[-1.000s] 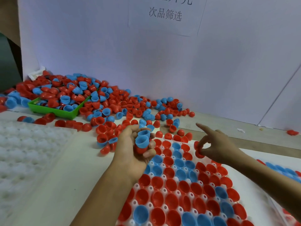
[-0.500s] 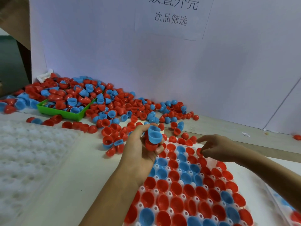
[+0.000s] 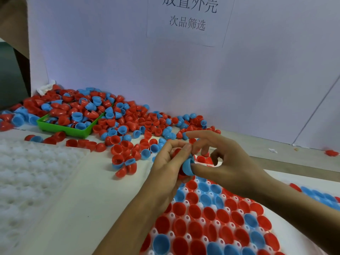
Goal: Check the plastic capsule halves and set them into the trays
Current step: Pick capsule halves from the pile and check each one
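My left hand [image 3: 166,168] holds a small stack of capsule halves, red ones mostly hidden in the palm. My right hand [image 3: 219,161] has come across to it and pinches the blue capsule half [image 3: 188,167] at the top of that stack between thumb and fingers. Both hands hover over the far left corner of the white tray [image 3: 217,222], whose pockets hold red and blue halves, open side up. A big heap of loose red and blue halves [image 3: 128,124] lies on the table behind the hands.
A green bin [image 3: 62,128] full of halves sits at the back left in the heap. An empty white pocketed tray [image 3: 27,173] lies at the left. A white wall with a printed sheet [image 3: 187,17] closes the back. Another filled tray [image 3: 322,198] shows at the right edge.
My right hand left the tray's far edge and moved left to my left hand, taking hold of the blue half on the stack. My left hand stayed roughly in place.
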